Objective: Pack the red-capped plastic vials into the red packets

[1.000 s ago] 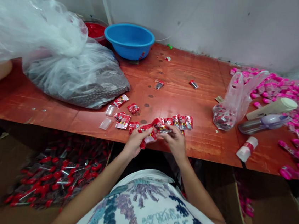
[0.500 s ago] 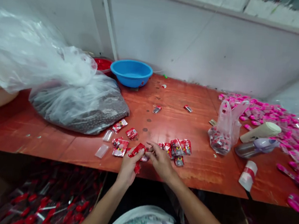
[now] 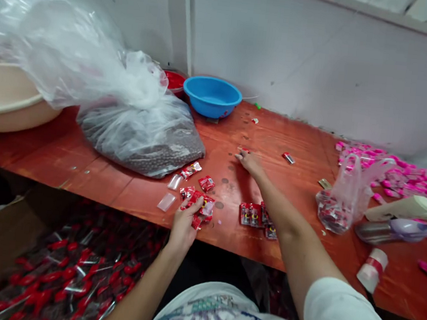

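Observation:
My left hand [image 3: 185, 223] is closed around a few red printed packets [image 3: 205, 206] near the front edge of the table. My right hand [image 3: 249, 163] is stretched across the table, fingers extended at a small red-topped packet [image 3: 243, 149] that they partly cover. Whether it is gripped does not show. Beneath my right forearm lies a group of red packets [image 3: 250, 215], partly hidden. Left of centre are a loose red packet [image 3: 206, 183], another packet [image 3: 191, 170] and two small clear sleeves [image 3: 166, 202]. A second small red-topped packet [image 3: 288, 158] lies farther right.
A big clear bag of dark pieces [image 3: 143, 137] bulges at left, beside a cream basin [image 3: 9, 108] and a blue basin [image 3: 212, 99]. Rightward stand a knotted plastic bag [image 3: 340, 204], a bottle [image 3: 389, 230] and pink pieces [image 3: 406, 175]. A box of red-topped pieces [image 3: 64, 271] sits below.
My right hand has left the packets at my left hand and reached forward to the small red-topped packet. My left hand keeps its packets. The view has swung left.

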The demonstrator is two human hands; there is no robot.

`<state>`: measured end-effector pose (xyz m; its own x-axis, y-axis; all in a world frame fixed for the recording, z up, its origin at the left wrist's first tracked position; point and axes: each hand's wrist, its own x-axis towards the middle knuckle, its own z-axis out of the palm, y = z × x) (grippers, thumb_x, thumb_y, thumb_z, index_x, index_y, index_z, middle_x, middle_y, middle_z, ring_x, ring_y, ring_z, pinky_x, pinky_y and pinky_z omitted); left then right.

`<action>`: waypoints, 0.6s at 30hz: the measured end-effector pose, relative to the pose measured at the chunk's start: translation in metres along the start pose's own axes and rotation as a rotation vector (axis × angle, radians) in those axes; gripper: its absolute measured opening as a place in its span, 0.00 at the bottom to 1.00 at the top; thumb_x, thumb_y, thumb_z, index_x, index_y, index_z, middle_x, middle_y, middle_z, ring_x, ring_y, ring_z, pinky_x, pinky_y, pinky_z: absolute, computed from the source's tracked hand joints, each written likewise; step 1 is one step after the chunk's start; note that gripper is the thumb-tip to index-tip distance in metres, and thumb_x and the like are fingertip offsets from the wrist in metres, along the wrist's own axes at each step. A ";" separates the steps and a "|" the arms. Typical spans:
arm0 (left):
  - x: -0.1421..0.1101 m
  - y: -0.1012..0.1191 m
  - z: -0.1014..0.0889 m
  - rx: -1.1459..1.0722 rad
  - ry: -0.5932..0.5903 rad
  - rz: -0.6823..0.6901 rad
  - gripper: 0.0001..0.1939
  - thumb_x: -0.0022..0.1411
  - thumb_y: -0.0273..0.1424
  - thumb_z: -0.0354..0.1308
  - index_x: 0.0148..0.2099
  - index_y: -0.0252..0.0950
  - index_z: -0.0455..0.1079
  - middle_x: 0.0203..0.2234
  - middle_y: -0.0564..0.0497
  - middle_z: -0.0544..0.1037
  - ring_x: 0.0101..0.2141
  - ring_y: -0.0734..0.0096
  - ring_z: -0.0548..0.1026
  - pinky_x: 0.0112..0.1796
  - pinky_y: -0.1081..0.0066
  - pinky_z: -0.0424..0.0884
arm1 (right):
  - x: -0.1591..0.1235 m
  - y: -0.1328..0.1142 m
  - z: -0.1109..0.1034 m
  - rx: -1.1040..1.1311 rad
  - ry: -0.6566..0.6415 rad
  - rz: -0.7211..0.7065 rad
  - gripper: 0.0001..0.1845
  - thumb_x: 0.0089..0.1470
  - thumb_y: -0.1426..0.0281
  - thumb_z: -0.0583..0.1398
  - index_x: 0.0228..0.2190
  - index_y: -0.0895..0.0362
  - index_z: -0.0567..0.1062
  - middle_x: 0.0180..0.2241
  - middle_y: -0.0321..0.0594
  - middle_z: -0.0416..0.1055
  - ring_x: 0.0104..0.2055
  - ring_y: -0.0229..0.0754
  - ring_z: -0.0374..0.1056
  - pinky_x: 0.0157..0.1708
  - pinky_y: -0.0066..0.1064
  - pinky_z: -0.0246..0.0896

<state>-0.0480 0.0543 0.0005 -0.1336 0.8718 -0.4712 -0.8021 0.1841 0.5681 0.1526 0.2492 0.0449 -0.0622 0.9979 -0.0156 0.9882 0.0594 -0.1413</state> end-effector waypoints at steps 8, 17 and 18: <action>0.007 0.009 -0.007 -0.100 0.092 -0.109 0.04 0.53 0.19 0.60 0.32 0.30 0.71 0.23 0.51 0.77 0.21 0.74 0.75 0.25 0.74 0.74 | -0.041 -0.039 0.048 0.142 -0.100 -0.161 0.15 0.55 0.72 0.55 0.42 0.56 0.76 0.45 0.46 0.69 0.41 0.43 0.67 0.41 0.29 0.60; -0.002 0.004 -0.010 -0.150 0.060 -0.146 0.06 0.51 0.20 0.63 0.31 0.32 0.70 0.24 0.52 0.77 0.24 0.74 0.76 0.28 0.73 0.75 | -0.138 -0.053 0.056 0.378 -0.031 -0.188 0.30 0.48 0.78 0.57 0.55 0.59 0.62 0.45 0.46 0.71 0.44 0.45 0.68 0.44 0.32 0.61; -0.003 0.004 -0.011 -0.148 0.064 -0.139 0.06 0.51 0.20 0.64 0.31 0.33 0.70 0.24 0.52 0.77 0.24 0.74 0.76 0.28 0.73 0.75 | -0.153 -0.054 0.057 0.479 0.006 -0.181 0.32 0.49 0.76 0.57 0.57 0.58 0.59 0.45 0.45 0.71 0.43 0.43 0.68 0.43 0.32 0.62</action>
<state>-0.0567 0.0477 -0.0031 -0.0482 0.8114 -0.5826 -0.8914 0.2283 0.3916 0.1007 0.0924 -0.0019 -0.2243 0.9729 0.0566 0.7864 0.2150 -0.5792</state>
